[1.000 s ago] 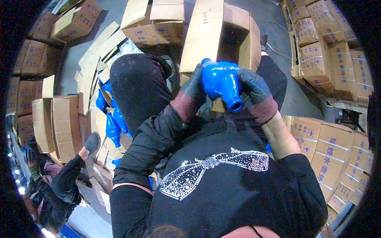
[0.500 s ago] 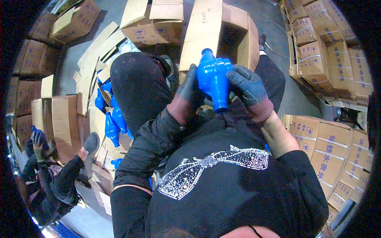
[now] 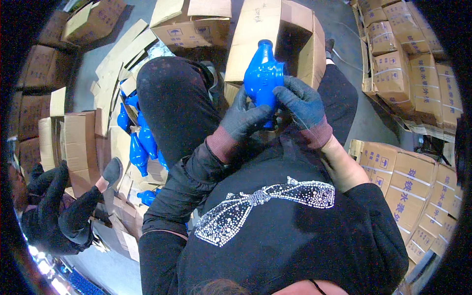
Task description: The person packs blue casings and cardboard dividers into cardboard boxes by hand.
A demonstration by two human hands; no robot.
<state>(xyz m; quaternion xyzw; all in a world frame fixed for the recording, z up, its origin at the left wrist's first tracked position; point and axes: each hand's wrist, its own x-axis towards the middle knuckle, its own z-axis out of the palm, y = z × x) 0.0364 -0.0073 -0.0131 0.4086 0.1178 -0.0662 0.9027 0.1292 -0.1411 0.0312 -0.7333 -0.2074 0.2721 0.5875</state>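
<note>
Between my gloved hands I hold a glossy blue water meter housing (image 3: 263, 77), upright over my lap, with tapering tubular ends and a round collar on its right side. My left hand (image 3: 244, 114) is closed around the lower tube, its thumb across the front. My right hand (image 3: 301, 102) grips the right side by the collar, its fingers bent. Just beyond the housing stands an open cardboard box (image 3: 253, 29) with a raised flap; its inside is dark. More blue housings (image 3: 138, 152) lie in a loose pile to my left, beside my knee.
Flattened cardboard (image 3: 118, 73) lies left of my knee. Another open carton (image 3: 191, 32) stands ahead. Strapped cartons (image 3: 410, 182) are stacked at the right, some on a pallet. At far left a co-worker (image 3: 59, 206) sits by an open box (image 3: 78, 147).
The housing has moved up and turned, so its collar now faces right. My left hand has shifted onto its lower tube. The co-worker's hand no longer shows a blue housing.
</note>
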